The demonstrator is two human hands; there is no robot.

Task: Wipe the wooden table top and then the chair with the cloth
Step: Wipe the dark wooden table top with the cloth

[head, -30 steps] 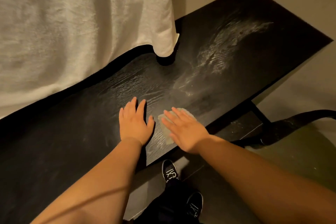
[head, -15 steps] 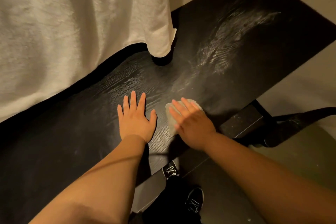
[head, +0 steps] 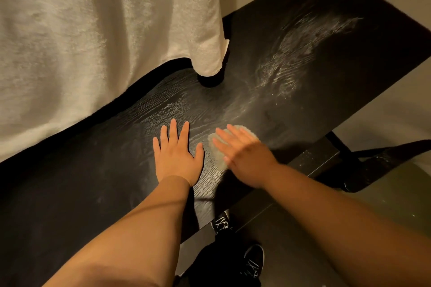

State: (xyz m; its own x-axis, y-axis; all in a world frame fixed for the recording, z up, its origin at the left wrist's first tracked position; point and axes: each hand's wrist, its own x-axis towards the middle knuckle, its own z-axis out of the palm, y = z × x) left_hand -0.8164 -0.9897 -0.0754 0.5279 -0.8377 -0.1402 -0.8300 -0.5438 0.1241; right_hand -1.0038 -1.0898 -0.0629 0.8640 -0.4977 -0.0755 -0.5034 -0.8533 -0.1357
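The left hand [head: 176, 158] and right hand [head: 245, 158] are bare. The left forearm [head: 140, 228] and right forearm [head: 338, 212] are also uncovered up to the near edge of the view. Lower down are black trousers [head: 219, 256] and two black low shoes. The far shoe [head: 221, 222] and the near shoe [head: 254, 261] both carry white markings on top, too small to read.

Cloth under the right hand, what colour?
Pale grey-white cloth, against the black wood-grain table top; head view, the only one.
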